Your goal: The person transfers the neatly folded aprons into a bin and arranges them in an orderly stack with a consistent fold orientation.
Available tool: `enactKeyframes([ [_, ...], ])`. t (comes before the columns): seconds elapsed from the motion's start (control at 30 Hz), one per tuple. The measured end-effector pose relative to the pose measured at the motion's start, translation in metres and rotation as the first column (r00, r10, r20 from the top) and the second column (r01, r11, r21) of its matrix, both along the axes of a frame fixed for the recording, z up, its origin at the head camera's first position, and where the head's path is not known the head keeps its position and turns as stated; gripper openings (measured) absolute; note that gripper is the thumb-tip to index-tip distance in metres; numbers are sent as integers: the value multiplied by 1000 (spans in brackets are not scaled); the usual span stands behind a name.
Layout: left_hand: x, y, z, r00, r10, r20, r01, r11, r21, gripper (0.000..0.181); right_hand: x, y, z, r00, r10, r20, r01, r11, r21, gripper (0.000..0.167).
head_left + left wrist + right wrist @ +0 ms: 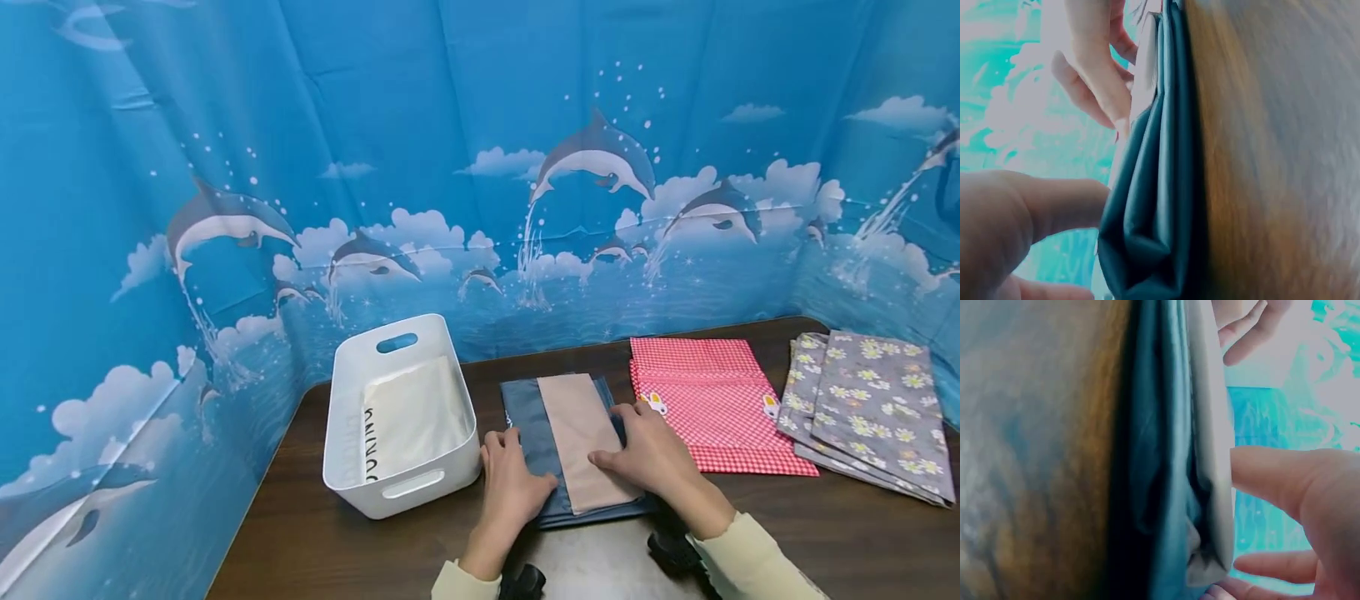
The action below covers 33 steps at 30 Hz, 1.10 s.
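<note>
A folded dark blue cloth [543, 450] with a beige panel [581, 442] lies flat on the table. My left hand [512, 483] rests on its left side, fingers spread and thumb pointing inward. On the right part, my right hand [652, 450] touches the beige panel with its thumb, the fingers reaching to the cloth's right edge. In the left wrist view the stacked folds [1160, 162] show side-on, with the left thumb [1066, 203] against the top. The right wrist view has the right thumb [1272, 475] touching the beige layer [1210, 437].
Left of the cloth stands a white basket [345, 450] with a cream cloth [416, 412] inside. To the right lie a red checked cloth [712, 408] and grey floral cloths [877, 408]. A dolphin-print curtain [450, 167] hangs behind the table [285, 533].
</note>
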State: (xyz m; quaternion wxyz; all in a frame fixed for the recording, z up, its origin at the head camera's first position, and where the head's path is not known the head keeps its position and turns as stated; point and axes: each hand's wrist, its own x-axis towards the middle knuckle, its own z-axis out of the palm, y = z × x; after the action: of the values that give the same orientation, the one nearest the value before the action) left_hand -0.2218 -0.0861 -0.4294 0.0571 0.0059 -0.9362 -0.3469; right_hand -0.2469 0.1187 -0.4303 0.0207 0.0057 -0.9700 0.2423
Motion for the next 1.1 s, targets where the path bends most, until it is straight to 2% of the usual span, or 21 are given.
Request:
enactKeyframes([
  [0.1, 2, -1, 4, 998, 60, 26, -59, 998, -19, 81, -3, -2, 8, 1000, -1, 31, 1, 1000, 2, 92],
  [0.27, 0, -7, 13, 993, 100, 67, -96, 994, -52, 80, -10, -7, 19, 999, 1, 43, -2, 1000, 22, 86],
  [0.37, -3, -12, 16, 987, 116, 111, -116, 993, -12, 81, -12, -10, 20, 999, -2, 54, 0, 999, 34, 81],
  [0.5, -8, -22, 17, 980, 99, 171, -122, 984, 130, 80, -11, -12, 18, 998, -34, 48, 32, 998, 48, 78],
  [0.57, -10, -27, 17, 977, 74, 202, -122, 963, 240, 76, -9, -12, 15, 997, -55, 48, 53, 998, 40, 76],
  [0.67, -11, -30, 9, 971, 56, 232, -141, 919, 369, 68, -6, -12, 10, 995, -77, 62, 76, 997, 17, 71],
  [0.73, -10, -29, 3, 969, 57, 241, -158, 892, 424, 66, -3, -12, 7, 994, -80, 73, 80, 997, 8, 68],
  [0.9, -8, -26, -9, 970, 55, 238, -174, 842, 512, 65, 3, -10, -1, 989, -86, 118, 85, 996, 6, 60],
  [1.0, -12, -23, -7, 969, 29, 246, -162, 826, 541, 68, 4, -7, -2, 987, -97, 129, 97, 995, 10, 61],
  [1.1, -17, -19, -2, 968, 4, 251, -141, 835, 532, 72, 2, -2, -2, 984, -116, 139, 117, 993, 2, 62],
])
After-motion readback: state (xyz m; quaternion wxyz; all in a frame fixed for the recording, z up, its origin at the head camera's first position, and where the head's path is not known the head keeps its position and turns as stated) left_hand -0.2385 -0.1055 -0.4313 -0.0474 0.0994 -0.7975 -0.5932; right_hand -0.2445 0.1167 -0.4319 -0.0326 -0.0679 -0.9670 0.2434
